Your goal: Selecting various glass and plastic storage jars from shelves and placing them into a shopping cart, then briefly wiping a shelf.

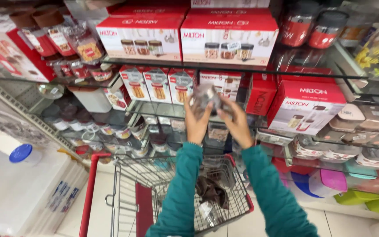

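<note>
I hold a small clear jar [208,96] up in front of the glass shelves, gripped from both sides. My left hand [196,123] cups its left side and my right hand [237,125] its right side. Both arms wear teal sleeves. The jar is blurred, so its lid and contents are hard to make out. Below my arms stands a red-framed wire shopping trolley [128,197] with a dark brown bundle [211,191] and a clear jar [207,213] lying in its basket.
Glass shelves [163,109] carry red and white boxes of jar sets [229,39], a red box on the right [305,107], lidded containers [369,118] and rows of jars. A white box with a blue lid [20,153] sits at left. Coloured plastic lids [330,180] lie low right.
</note>
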